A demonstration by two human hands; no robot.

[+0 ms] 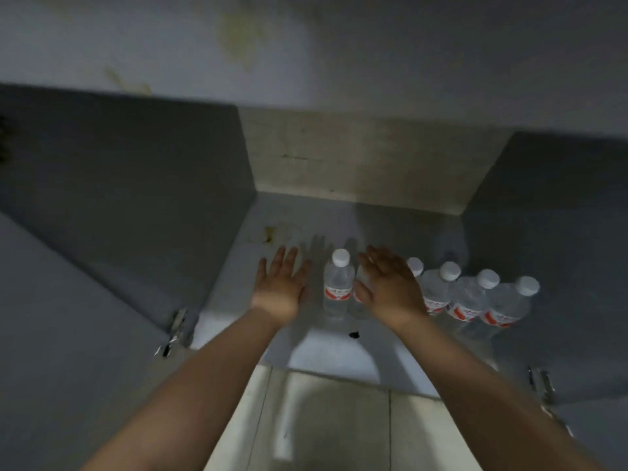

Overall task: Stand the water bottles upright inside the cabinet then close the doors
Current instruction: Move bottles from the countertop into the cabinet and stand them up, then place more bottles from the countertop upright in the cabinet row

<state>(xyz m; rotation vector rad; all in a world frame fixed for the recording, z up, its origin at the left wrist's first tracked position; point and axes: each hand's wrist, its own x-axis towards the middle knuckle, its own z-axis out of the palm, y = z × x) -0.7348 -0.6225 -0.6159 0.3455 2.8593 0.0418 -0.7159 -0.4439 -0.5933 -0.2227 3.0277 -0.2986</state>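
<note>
Several clear water bottles with white caps and red labels stand upright in a row on the pale cabinet floor (258, 239). The leftmost bottle (336, 283) stands between my two hands. More bottles (472, 300) line up to the right, and one is partly hidden behind my right hand. My left hand (282, 283) hovers left of that bottle with fingers straight, holding nothing. My right hand (387, 283) is spread flat just right of it, over another bottle, with nothing gripped. Both cabinet doors stand open: the left door (68, 317) and the right door (598, 430).
The grey left wall (136, 181) and right wall (550, 232) bound the cabinet, with a beige back panel (356, 158). A yellowish stain (270, 232) marks the floor at back left. Metal hinges (176, 329) sit at the front corners. Pale floor tiles (323, 419) lie below.
</note>
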